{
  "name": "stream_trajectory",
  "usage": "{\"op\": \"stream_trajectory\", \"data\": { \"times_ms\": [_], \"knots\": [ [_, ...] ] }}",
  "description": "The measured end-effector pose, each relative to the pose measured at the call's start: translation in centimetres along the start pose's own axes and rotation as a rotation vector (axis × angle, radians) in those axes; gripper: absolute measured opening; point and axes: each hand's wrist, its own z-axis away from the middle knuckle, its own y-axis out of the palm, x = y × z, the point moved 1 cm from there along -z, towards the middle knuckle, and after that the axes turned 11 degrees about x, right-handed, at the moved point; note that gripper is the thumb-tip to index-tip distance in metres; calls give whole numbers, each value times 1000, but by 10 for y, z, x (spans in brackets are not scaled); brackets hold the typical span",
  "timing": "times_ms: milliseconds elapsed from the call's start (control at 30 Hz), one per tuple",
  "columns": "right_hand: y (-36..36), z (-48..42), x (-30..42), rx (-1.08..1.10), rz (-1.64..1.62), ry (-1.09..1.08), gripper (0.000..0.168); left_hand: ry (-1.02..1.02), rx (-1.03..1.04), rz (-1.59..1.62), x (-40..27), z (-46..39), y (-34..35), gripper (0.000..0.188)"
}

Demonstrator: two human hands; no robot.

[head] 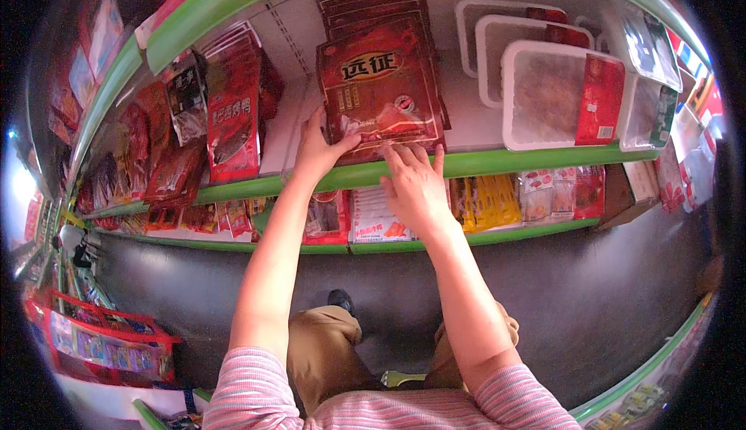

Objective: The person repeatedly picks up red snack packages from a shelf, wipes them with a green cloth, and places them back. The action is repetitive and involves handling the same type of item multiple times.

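A row of large red food packets (379, 89) leans back on the green-edged shelf, one behind another. At the front packet's lower left corner is my left hand (323, 153), its thumb on the printed face and its fingers along the left side. My right hand (417, 182) reaches over the shelf's green front edge (478, 165). Its spread fingertips touch the packet's bottom edge, and nothing is held in the palm. The undersides of the packets are hidden.
White plastic trays of packed food (542, 98) stand right of the packets. Red duck packets (234, 127) stand to the left. The lower shelf holds yellow packets (489, 203) and a white box (373, 220). A red display basket (111, 337) is at lower left.
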Motion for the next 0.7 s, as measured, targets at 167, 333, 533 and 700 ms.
{"op": "stream_trajectory", "data": {
  "times_ms": [167,333,533,700],
  "knots": [
    [1,0,4,-91,51,70,57,54,124,-25,-9,3,8,91],
    [-4,-2,8,2,40,144,57,29,123,-18,-7,3,7,89],
    [-2,-2,-1,-53,73,130,58,38,80,9,-37,6,12,87],
    [2,-6,10,-2,128,123,56,136,41,-12,-15,3,9,82]
  ]
}}
